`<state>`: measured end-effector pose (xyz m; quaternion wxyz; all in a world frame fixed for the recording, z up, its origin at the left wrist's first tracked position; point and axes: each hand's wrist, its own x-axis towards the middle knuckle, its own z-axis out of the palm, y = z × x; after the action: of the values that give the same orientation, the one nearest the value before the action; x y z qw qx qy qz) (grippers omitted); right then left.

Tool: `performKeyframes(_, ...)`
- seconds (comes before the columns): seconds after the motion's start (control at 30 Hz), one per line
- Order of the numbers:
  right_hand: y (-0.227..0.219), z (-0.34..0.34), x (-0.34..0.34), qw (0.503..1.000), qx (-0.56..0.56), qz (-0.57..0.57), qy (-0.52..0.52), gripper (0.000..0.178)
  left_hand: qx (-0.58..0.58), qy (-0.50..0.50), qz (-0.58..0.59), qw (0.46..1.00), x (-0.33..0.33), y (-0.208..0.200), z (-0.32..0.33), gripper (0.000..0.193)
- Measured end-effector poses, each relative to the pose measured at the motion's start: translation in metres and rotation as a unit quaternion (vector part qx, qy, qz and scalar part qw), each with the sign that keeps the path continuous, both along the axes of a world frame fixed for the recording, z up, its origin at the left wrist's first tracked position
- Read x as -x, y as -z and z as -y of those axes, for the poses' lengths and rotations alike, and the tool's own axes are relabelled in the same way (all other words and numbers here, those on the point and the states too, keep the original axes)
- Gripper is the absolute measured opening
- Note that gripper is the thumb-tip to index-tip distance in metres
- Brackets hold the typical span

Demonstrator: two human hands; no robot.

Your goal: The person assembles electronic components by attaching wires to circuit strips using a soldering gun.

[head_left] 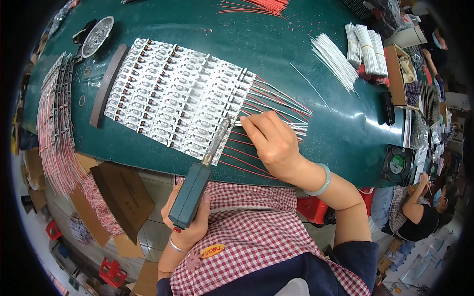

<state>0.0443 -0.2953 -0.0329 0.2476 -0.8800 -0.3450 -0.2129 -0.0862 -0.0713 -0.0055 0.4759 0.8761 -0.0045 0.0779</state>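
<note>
My left hand [190, 217] is wrapped round the dark green handle of a soldering gun [191, 190]. Its tip meets the near right edge of a panel of white circuit boards [170, 93] with rows of small components. Beside that tip, my right hand [271, 143] pinches white wires [238, 123] at the board edge; how many lie in the fingers is hidden. Red wires [242, 162] and white wires stick out to the right along the same edge, partly covered by my right hand. A dark bar [109, 86] lies along the panel's left side.
Bundled white wires [366, 49], loose white wires [335, 61] and red wires [261, 6] lie at the back. On the left are a metal bowl [97, 37] and wired boards [57, 118] hanging over the table edge. A small fan [398, 164] stands right; another person [419, 209] sits beyond.
</note>
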Motion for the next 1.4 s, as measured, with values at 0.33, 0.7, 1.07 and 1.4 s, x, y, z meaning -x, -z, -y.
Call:
performKeyframes(0.33,-0.005,-0.004,-0.004,0.998,0.048,-0.015,0.048,0.035,-0.003,0.009,0.015,1.000,-0.004,0.000,0.001,0.024)
performKeyframes(0.7,0.004,-0.003,-0.009,0.995,0.071,0.038,0.050,0.027,0.016,-0.013,0.009,1.000,-0.005,-0.001,0.002,0.022)
performKeyframes(1.07,-0.004,-0.002,-0.005,0.996,0.068,0.012,0.049,0.030,0.022,-0.013,0.006,1.000,-0.003,0.006,0.001,0.023)
performKeyframes(1.4,0.000,-0.005,-0.006,0.993,0.097,0.008,0.065,0.031,0.028,-0.021,0.007,0.999,-0.004,0.001,0.002,0.025)
